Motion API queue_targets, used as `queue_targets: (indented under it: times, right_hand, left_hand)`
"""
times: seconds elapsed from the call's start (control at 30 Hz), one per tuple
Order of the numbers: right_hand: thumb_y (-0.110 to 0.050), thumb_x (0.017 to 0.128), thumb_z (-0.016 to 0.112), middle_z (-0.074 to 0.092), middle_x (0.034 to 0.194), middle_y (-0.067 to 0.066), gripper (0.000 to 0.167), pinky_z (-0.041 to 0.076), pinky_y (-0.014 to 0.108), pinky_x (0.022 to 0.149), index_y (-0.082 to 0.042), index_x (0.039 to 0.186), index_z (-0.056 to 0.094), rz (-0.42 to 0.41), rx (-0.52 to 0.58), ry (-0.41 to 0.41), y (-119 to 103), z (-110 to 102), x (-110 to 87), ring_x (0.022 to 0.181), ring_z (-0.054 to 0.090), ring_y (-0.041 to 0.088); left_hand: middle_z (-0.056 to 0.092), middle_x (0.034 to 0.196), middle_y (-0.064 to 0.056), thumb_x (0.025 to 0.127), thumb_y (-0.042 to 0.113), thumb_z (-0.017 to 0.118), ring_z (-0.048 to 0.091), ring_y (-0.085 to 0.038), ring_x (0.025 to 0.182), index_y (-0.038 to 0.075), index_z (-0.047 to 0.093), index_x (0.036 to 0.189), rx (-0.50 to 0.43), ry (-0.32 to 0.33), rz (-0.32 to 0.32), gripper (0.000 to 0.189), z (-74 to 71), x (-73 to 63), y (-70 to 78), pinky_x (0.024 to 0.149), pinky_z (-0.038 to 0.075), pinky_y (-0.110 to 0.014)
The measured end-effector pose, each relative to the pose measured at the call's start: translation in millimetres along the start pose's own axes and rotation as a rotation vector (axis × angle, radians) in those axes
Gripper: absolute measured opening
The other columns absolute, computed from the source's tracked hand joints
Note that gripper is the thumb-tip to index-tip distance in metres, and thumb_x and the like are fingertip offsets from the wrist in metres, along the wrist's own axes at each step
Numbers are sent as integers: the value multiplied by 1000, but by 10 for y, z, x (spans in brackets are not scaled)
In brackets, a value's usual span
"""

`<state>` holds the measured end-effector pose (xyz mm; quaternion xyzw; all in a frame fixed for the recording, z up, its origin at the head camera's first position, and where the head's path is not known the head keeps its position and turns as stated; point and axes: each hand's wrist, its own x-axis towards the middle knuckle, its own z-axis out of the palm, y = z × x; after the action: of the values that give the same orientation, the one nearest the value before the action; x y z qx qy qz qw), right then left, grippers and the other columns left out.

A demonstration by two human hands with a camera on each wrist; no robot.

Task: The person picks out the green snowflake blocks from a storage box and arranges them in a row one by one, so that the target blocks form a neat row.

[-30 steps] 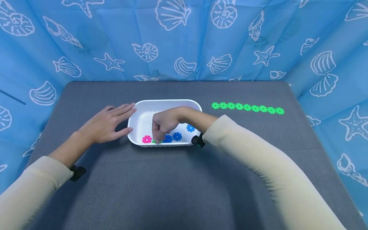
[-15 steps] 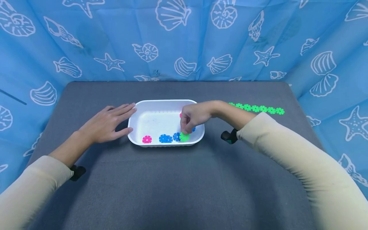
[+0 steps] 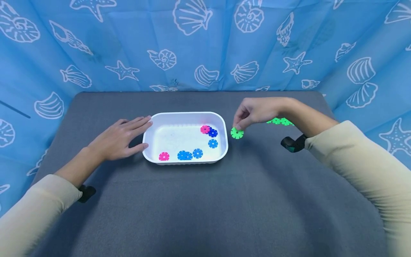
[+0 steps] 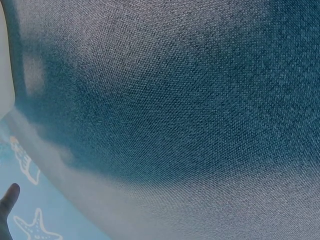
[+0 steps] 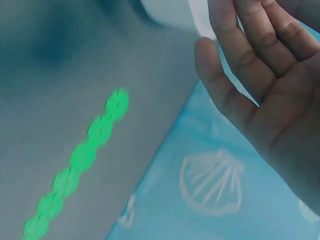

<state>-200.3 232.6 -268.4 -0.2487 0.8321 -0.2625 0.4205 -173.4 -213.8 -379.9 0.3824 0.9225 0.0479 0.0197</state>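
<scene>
In the head view my right hand pinches a green flower-shaped disc between thumb and fingertips, just right of the white tray. Behind that hand runs a row of green discs, partly hidden by it; the right wrist view shows several of the row's discs touching one another. My left hand lies with straight fingers, their tips at the tray's left rim. Inside the tray are a pink disc, a second pink disc overlapping a dark blue one, and several blue discs.
A grey cloth-covered table carries everything. Behind and beside it hangs a blue curtain printed with white shells and starfish. Black wrist cameras sit below both wrists.
My right hand has picked the green disc up from the tray's front side and carried it out over the right rim. My left hand keeps its place at the left rim.
</scene>
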Motion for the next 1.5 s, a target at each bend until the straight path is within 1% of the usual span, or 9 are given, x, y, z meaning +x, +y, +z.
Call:
queue_targets:
  times: [0.27,0.47,0.67,0.8,0.93,1.07,1.23,1.37,1.5]
  right_hand:
    - [-22,104,55,69,108,10,28,53,36,87,-2,120,68,114,63,247,517,-144,-476,99,66,25]
    - [-19,106,48,65,120,15,35,56,37,86,3,131,59,219,121,409,1059,-157,-735,104,66,26]
    - [-18,108,41,62,123,21,43,54,47,90,11,139,47,312,179,516,1641,-120,-933,102,65,22]
    - [-17,108,39,66,114,11,44,55,44,89,13,140,44,364,235,574,1949,-54,-1064,93,65,11]
    - [-18,108,38,67,97,-4,46,57,35,83,15,140,42,405,284,646,2169,24,-1164,84,64,4]
    - [-17,107,39,63,88,-11,49,57,27,76,19,140,40,442,292,791,2337,127,-1215,75,62,-3]
    - [-14,106,39,59,83,-11,48,57,24,67,20,140,40,517,322,959,2535,235,-1291,66,61,-5]
    - [-12,104,40,57,79,-13,47,57,25,65,19,140,40,573,361,984,2672,306,-1326,64,61,-4]
    - [-12,104,41,56,76,-18,47,57,25,62,20,139,41,580,374,992,2737,346,-1323,63,61,-4]
  left_hand:
    - [29,162,-10,95,50,58,34,-33,145,11,34,156,12,-5,-6,76,3,11,19,104,34,-66]
    - [28,162,-10,95,50,58,33,-34,145,11,33,156,10,-7,-9,76,1,0,8,105,33,-67]
    - [28,162,-10,95,50,57,33,-34,145,12,33,156,13,-12,-13,76,0,6,2,105,33,-66]
    - [28,162,-10,96,50,57,32,-34,145,12,32,157,7,-19,-13,76,-5,9,-1,105,33,-66]
    - [28,162,-10,96,50,57,32,-34,145,12,32,157,1,-18,-12,76,-6,10,1,105,33,-66]
    - [28,162,-10,96,49,57,33,-34,145,12,32,157,4,-15,-12,75,-10,10,10,104,34,-66]
    - [29,162,-10,95,49,57,33,-33,145,12,33,156,8,-5,-15,75,-5,25,26,105,34,-65]
    - [29,162,-10,95,49,57,33,-33,145,12,34,156,7,-6,-16,75,-1,31,24,105,34,-65]
    - [29,162,-10,95,49,57,33,-33,145,12,34,156,10,-9,-18,75,-3,33,22,105,34,-66]
